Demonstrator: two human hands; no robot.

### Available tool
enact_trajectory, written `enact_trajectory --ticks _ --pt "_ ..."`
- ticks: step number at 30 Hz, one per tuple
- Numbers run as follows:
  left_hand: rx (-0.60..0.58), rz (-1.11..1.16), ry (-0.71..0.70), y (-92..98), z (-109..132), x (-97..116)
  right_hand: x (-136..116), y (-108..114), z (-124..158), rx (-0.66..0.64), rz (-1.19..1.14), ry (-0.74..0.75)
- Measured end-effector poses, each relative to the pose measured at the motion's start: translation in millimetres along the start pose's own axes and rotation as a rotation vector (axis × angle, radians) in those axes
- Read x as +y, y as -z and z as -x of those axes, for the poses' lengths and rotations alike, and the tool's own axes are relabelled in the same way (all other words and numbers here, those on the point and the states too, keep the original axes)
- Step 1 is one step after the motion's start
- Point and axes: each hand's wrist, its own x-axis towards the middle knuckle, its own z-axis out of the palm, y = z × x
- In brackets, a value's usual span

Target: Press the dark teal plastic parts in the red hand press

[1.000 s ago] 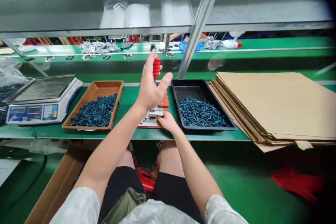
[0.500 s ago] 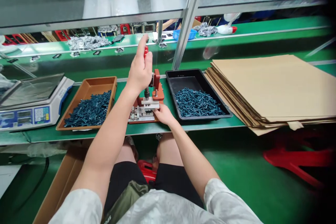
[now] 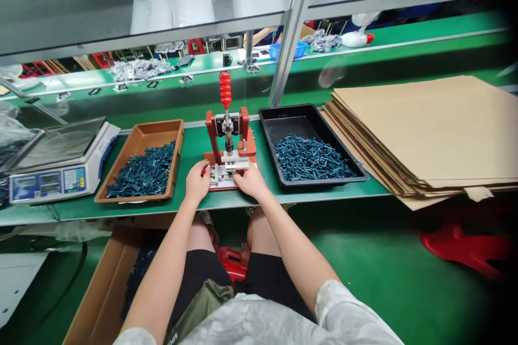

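Observation:
A hand press with a brown-red frame stands on the green bench before me, its red ribbed lever upright and untouched. At the left side of its metal fixture, my left hand is closed around a small red knob. My right hand is at the fixture's right side, thumb and fingers pinched by the metal block; what they hold is hidden. Small dark blue parts lie heaped in a brown tray on the left. More dark blue pieces fill part of a black tray on the right.
A weighing scale stands at the far left. Flat cardboard sheets are stacked on the right and overhang the front edge. A metal post rises behind the press. Below the bench are an open carton and a red stool.
My left hand has let go of the red lever and come down to the fixture's left side. The right hand stays by the metal block. The view has shifted slightly.

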Motion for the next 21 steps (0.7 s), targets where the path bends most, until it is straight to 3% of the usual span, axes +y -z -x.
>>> enact_trajectory --ticks 4,7,10,13,15,17,19,21 --pt "0.141 0.411 0.229 -7.6 -8 1 -3 -6 0 0.035 0.052 -0.038" --pt "0.197 0.397 0.232 -7.5 0 6 -3 -2 0 0.044 0.043 0.027" --pt "0.3 0.231 0.169 -0.7 37 20 -5 8 10 0.148 0.019 0.113" --pt "0.333 0.234 0.153 1.7 101 38 -11 6 41 0.225 0.035 0.17" --pt "0.147 0.438 0.308 -2.0 145 47 -19 -9 77 0.138 0.002 0.225" --pt "-0.004 0.647 0.526 -4.4 181 47 -31 -30 117 -0.101 -0.063 0.291" --pt "-0.024 0.742 0.713 2.2 206 36 -44 -48 149 -0.323 -0.12 0.31" --pt "0.036 0.685 0.813 23.8 220 12 -50 -52 161 -0.441 -0.162 0.298"
